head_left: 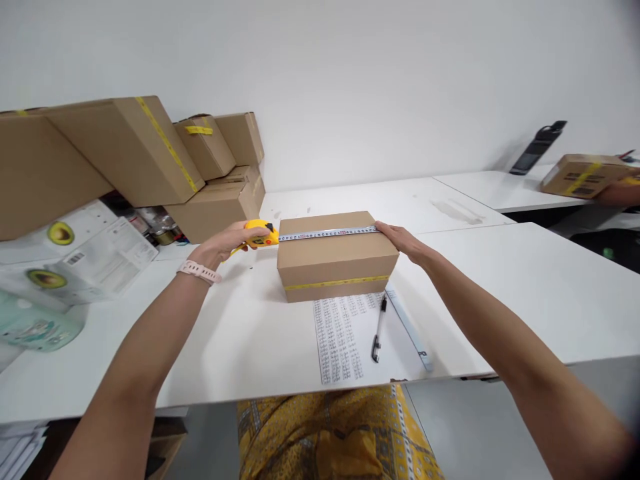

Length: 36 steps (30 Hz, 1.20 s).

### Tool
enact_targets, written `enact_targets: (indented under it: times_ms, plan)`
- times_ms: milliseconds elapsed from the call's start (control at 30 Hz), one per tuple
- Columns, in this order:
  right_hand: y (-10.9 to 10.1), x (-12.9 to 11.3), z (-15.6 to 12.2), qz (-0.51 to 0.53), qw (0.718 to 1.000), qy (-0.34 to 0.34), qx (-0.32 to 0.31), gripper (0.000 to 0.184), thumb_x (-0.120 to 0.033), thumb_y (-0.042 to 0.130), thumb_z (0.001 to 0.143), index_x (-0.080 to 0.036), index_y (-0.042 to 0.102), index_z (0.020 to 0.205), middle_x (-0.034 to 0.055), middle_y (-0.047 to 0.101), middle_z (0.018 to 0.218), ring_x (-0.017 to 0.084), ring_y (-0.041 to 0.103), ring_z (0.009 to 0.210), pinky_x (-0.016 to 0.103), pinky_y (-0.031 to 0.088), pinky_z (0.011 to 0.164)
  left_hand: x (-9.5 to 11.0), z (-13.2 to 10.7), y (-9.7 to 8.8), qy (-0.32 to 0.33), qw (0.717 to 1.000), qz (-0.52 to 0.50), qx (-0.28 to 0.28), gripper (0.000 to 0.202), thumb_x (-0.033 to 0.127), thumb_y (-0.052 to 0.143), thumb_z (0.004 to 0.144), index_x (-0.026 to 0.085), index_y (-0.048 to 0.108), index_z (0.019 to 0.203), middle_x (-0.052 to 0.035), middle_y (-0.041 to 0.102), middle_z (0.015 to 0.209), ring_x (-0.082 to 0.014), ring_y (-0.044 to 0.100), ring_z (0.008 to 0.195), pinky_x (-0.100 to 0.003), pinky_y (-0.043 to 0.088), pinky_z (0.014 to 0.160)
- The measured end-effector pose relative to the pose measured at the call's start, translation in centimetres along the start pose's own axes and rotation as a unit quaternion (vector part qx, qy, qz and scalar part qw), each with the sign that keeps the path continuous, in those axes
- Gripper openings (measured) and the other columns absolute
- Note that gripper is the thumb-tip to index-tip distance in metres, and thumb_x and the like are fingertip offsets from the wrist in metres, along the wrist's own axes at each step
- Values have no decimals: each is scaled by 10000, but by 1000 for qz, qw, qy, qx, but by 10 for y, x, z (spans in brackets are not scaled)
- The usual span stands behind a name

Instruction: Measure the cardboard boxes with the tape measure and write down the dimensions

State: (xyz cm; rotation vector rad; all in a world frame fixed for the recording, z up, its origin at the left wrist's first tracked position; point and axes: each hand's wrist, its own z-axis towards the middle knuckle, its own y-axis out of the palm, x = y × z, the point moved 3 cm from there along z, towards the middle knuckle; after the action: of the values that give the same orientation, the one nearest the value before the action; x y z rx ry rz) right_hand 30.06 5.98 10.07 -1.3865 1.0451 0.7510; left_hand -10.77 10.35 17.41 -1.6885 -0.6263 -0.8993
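A closed cardboard box [335, 250] with a yellow strip along its front side rests on the white table. My left hand [233, 239] grips a yellow tape measure [263, 233] at the box's left edge. From its case the pulled-out blade [325, 234] runs across the top of the box to the right edge. There my right hand [397, 237] holds the blade's end against the box, fingertips partly hidden behind the edge. Under the front of the box lies a sheet of handwritten figures [340, 340], with a black pen [379, 327] on it.
Stacked cardboard boxes [125, 153] and avocado-printed cartons [95, 250] fill the left side, with a mint-green container [37, 323] in front. At far right, another person's hand [620, 193] touches a small box [575, 177] beside a dark bottle [537, 148]. A white wall stands behind.
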Motion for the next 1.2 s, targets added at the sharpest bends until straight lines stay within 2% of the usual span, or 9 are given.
enact_targets:
  times_ms: [167,400,600,700,767,867,933,1100,1200]
  plan:
    - [0,5,6,-10,1000,13,-19,656,-773,544,866,-181,716,1089,165,729,1179,277,657,946,343,496,690,2,-3,1,-4,1000,-15,0,446,557,798,680,226,758,977,-60,756,1012,-219,627,854,-308,423,659]
    - [3,-3,-1,-21,999,18,-18,610,-746,558,874,-183,722,1041,166,736,1145,280,668,942,340,498,683,-8,3,-1,-8,998,-55,-28,515,576,818,681,220,766,1048,-81,760,1085,-226,664,907,-337,507,740]
    - [-2,-19,-1,-96,995,-28,-17,523,-717,584,877,-200,635,815,102,694,877,209,591,751,318,433,610,0,-1,3,-5,998,-59,-3,489,556,829,652,201,753,979,-80,759,1016,-221,664,863,-336,508,699]
    - [-11,-30,4,-184,982,-35,9,475,-619,599,912,-205,570,682,89,655,793,183,537,691,321,402,612,13,-16,5,15,999,-44,19,449,525,830,657,201,740,954,-67,751,981,-215,646,869,-331,488,687]
    - [-16,-39,8,-159,985,-47,48,445,-573,582,939,-202,568,694,100,670,832,182,552,724,317,412,629,18,-35,10,30,997,-45,52,451,529,834,664,200,721,951,-70,746,972,-218,639,864,-330,481,670]
    - [-14,-53,15,-28,986,-111,122,405,-568,502,984,-205,553,812,92,675,918,180,585,820,297,455,686,16,-74,34,39,988,-114,93,520,584,837,677,201,696,999,-82,736,968,-212,633,800,-313,471,602]
    - [-1,-62,17,5,979,-158,132,389,-557,452,1009,-216,519,836,68,649,927,179,579,857,300,470,744,9,-101,65,22,977,-203,65,568,611,836,670,207,691,1042,-82,722,943,-198,628,733,-288,440,533]
    - [63,-88,0,-107,964,-244,9,355,-518,379,1035,-246,466,824,32,603,871,202,541,841,342,458,818,0,-144,153,-29,903,-427,-19,568,576,845,693,272,648,1130,-66,688,984,-187,650,708,-265,445,494]
    - [91,-105,-13,-156,939,-299,-61,358,-510,325,1047,-253,460,839,37,580,888,208,529,827,358,459,817,5,-143,174,-10,865,-501,13,561,604,834,716,280,641,1132,-67,673,1003,-171,628,716,-265,452,509]
